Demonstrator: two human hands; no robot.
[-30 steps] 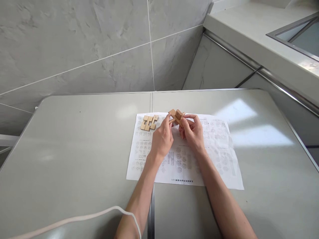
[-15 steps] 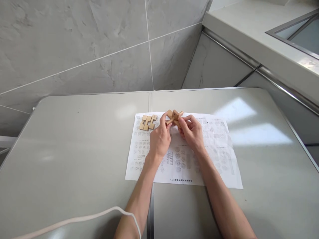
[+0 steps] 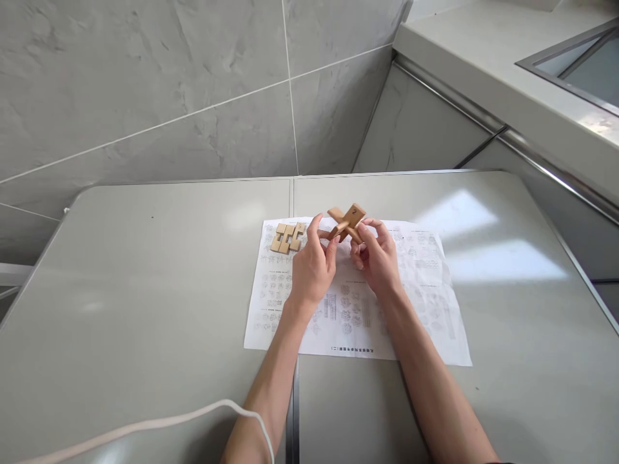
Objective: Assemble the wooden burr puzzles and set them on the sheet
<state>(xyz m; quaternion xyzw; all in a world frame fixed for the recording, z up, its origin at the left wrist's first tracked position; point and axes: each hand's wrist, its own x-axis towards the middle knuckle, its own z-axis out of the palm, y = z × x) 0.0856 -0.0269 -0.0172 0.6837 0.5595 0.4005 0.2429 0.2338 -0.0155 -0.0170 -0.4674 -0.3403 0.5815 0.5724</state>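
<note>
Between my two hands, above the printed sheet, is a partly interlocked wooden burr puzzle (image 3: 353,216). One of its flat pieces shows a "2" on its face. My right hand (image 3: 380,258) pinches it from the right with thumb and fingers. On the other side, my left hand (image 3: 313,267) grips a lower left piece between thumb and fingers, its index finger raised. Several loose notched wooden pieces (image 3: 287,238) lie side by side to the left of my left hand, on the sheet. The puzzle's underside is hidden.
The white instruction sheet (image 3: 355,338) with small printed diagrams lies on a grey folding table (image 3: 145,290) with a centre seam. A white cable (image 3: 169,422) crosses the lower left, over my left forearm. Behind stands a grey tiled wall (image 3: 193,77); a counter (image 3: 464,51) is at right.
The burr puzzle has been turned and shifted slightly right, so the face with the "2" now shows. My left index finger has lifted off it. The loose pieces stay put.
</note>
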